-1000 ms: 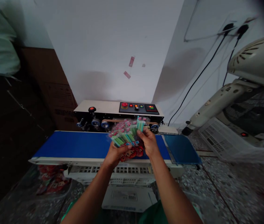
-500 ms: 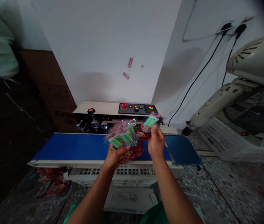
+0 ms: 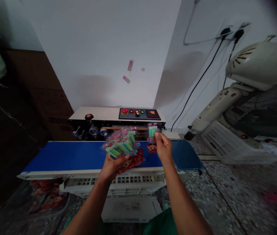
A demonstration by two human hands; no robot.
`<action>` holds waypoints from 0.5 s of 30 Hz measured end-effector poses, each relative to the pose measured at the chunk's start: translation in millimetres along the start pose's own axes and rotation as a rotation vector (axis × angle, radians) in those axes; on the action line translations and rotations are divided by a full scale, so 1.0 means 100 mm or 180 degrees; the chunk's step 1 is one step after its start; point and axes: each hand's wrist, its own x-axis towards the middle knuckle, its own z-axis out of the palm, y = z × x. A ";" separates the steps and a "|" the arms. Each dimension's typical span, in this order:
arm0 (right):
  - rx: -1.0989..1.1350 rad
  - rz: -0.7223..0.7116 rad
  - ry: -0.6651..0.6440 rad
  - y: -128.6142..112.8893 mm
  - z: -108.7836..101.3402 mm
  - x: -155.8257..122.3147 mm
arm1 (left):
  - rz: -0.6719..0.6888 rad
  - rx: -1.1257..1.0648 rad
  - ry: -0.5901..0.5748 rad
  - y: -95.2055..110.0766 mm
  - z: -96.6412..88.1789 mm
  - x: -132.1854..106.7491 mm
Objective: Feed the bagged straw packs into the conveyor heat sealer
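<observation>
My left hand (image 3: 112,165) is closed around a fanned bunch of clear plastic packets (image 3: 122,143), which show green sticks, pink tops and red cartoon figures at the lower end. Between thumb and fingers of my right hand (image 3: 164,146) is a single packet (image 3: 152,132) of the same kind, upright, with its red figure hanging down. This packet is close to the front of a band sealing machine (image 3: 94,112). Both hands are above the machine's blue conveyor belt (image 3: 65,155). The bunch hides part of the belt and the rollers.
The control panel (image 3: 139,113) has lit displays and a red button. A beige fan (image 3: 251,65) and a white crate (image 3: 216,140) stand at right. More red packets (image 3: 47,197) lie in a bag below left. A cardboard box (image 3: 38,88) stands at left.
My right hand's packet has come away from the bunch and turned from tilted to upright near the machine. The view has shifted slightly right. My left hand still holds the bunch.
</observation>
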 end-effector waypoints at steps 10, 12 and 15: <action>-0.2272 0.0635 0.0457 0.56 -0.50 0.32 | -0.0022 0.0119 0.0144 0.01 0.02 -0.03; -0.2534 0.0763 0.0520 0.60 -0.54 0.33 | 0.0021 0.0053 0.0155 -0.01 0.01 -0.02; -0.2797 0.0987 0.0467 0.62 -0.56 0.32 | -0.0081 0.0016 0.0096 -0.03 -0.02 -0.01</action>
